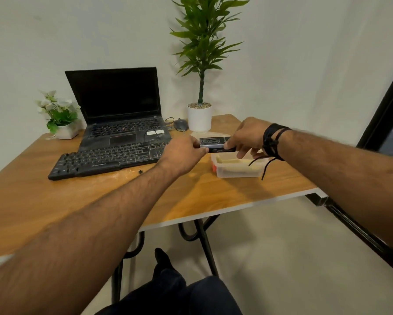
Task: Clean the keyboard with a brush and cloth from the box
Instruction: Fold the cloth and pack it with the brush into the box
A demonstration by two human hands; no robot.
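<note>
The left hand (186, 153) and right hand (247, 138) each pinch one end of a flat dark lid (215, 144) just above the clear box (236, 169), at three o'clock from the keyboard (107, 159), and with both arms stretched out a slip could drop it.

One table (213, 196) carries everything. On it are one laptop (120, 110), one separate keyboard (104, 159) and one mouse (181, 124). There are two potted plants: a tall leafy one (200, 64) and a small white-flowered one (59, 114). One clear plastic box (238, 169) sits there, with one yellowish cloth (227, 159) inside, possibly more beneath it. Two hands are in view, the left hand (184, 153) and the right hand (250, 135), sharing one dark flat case (213, 143) between them.
</note>
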